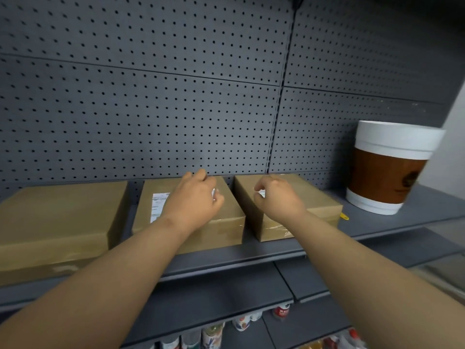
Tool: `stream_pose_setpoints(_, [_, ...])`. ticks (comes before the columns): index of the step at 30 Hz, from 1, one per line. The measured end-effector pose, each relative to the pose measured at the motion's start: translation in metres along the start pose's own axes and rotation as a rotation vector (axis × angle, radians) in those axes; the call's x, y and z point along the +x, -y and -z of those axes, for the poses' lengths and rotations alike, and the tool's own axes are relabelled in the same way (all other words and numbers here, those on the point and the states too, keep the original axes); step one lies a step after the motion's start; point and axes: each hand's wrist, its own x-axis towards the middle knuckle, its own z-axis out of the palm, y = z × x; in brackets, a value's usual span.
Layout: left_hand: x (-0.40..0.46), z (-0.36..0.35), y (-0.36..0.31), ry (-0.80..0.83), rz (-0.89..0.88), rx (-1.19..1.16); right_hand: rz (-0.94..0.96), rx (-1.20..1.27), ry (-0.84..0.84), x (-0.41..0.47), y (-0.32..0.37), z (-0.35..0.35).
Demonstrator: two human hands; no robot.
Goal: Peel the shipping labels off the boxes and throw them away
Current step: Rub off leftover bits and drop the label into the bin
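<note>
Three brown cardboard boxes sit in a row on a grey shelf (276, 255). The left box (57, 217) shows no label on its top. A white shipping label (158, 206) lies on the middle box (221, 222), partly hidden under my left hand (193, 197), whose curled fingers rest on the label's right edge. My right hand (276, 195) hovers over the right box (317, 200), fingers pinched on a small white piece of label (261, 193). How much label is in either hand cannot be told.
A large bin shaped like a coffee cup (387, 170), white with a brown band, stands at the shelf's right end. A grey pegboard wall (151, 109) rises behind the boxes. Bottles and cans (214, 333) fill the shelf below.
</note>
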Motion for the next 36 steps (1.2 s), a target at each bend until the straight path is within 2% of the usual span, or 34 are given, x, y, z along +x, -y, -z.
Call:
stream_pose_setpoints(16, [0.064,-0.054,-0.027,0.05,-0.139,-0.025,-0.048,-0.084,-0.126,0.038,-0.062,0.006])
stream_pose_setpoints(23, [0.091,-0.077,-0.055,0.042,-0.144,-0.014,-0.019,-0.059,-0.183,0.054,-0.099,0.016])
stream_pose_setpoints(29, [0.12,-0.106,-0.105,0.041,-0.133,0.022,0.059,-0.039,-0.192,0.069,-0.154,0.039])
stream_pose_setpoints(36, [0.173,-0.146,-0.201,-0.028,-0.096,0.044,0.191,-0.064,-0.225,0.095,-0.242,0.091])
